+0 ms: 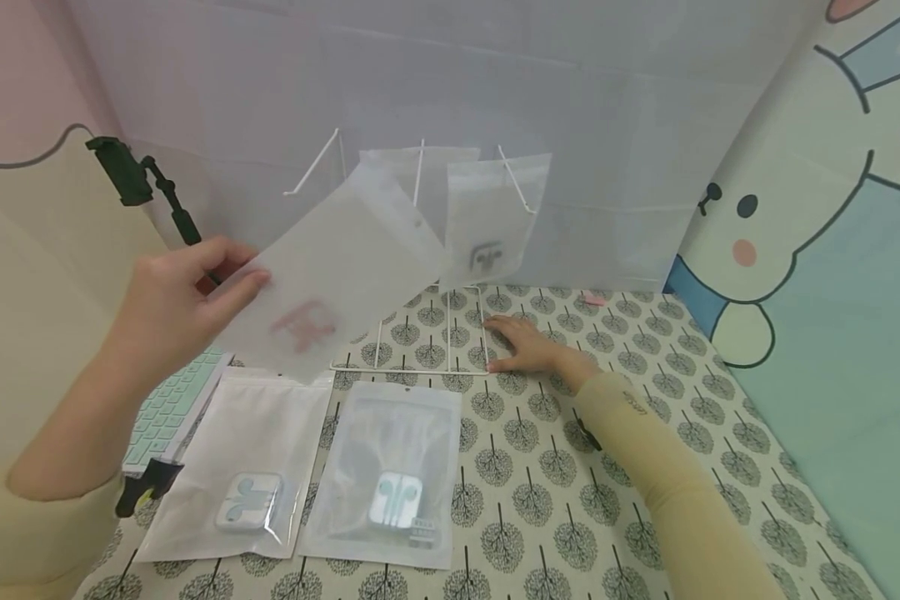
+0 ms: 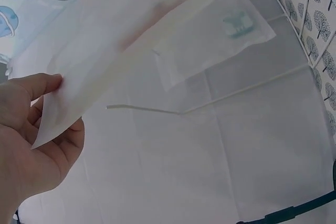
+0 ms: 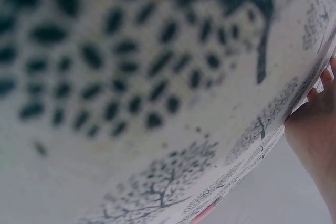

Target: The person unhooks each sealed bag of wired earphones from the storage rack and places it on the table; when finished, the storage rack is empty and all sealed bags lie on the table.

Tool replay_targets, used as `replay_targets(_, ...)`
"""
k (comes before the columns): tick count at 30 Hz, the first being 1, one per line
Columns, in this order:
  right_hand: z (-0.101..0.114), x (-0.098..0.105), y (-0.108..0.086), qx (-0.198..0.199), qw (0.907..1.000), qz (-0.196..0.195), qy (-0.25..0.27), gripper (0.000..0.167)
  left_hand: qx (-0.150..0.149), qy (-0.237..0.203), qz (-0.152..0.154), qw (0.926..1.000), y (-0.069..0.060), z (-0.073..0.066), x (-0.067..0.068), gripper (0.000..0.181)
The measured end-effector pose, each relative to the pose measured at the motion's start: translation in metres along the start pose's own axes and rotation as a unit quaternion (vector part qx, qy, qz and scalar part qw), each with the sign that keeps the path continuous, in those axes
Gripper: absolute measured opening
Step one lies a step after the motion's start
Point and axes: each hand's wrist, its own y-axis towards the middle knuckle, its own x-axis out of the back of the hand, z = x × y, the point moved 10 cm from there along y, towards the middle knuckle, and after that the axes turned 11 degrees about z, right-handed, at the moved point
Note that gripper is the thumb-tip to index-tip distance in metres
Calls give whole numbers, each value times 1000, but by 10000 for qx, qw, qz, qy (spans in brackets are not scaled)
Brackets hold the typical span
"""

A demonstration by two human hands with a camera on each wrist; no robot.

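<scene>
My left hand (image 1: pixel 176 300) pinches a frosted zip bag (image 1: pixel 345 267) by its edge between thumb and fingers. The bag is tilted in front of a white wire rack (image 1: pixel 412 372), with a blurry reddish item (image 1: pixel 305 325) inside. In the left wrist view the bag (image 2: pixel 105 66) hangs near one bare hook (image 2: pixel 147 109). Another frosted bag (image 1: pixel 498 204) with dark earphones (image 1: pixel 486 257) hangs from the right hook, and one more bag (image 1: pixel 442 175) hangs behind, partly hidden. My right hand (image 1: pixel 528 346) rests on the table, fingers spread at the rack base's right side.
Two bags lie flat at the front, a left one (image 1: pixel 270 425) and a right one (image 1: pixel 397 417), each with cased white earphones. Beside them are a mint keyboard (image 1: pixel 168 408) and a dark clamp stand (image 1: pixel 123 171). A pink piece (image 1: pixel 593 300) lies on the tree-print cloth (image 1: pixel 521 433).
</scene>
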Motion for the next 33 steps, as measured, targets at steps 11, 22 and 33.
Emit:
replay_targets(11, 1, 1, 0, 61, 10000, -33, 13, 91, 523, -20, 235, 9984, -21, 28, -5, 12)
replay_targets(22, -2, 0, 0, 79, 9999, -68, 2, 92, 708, -105, 590, 9957, -41, 40, -18, 30)
replay_targets(33, 1, 0, 0, 96, 9999, -65, -45, 91, 1091, -171, 1179, 9869, -62, 56, -43, 43)
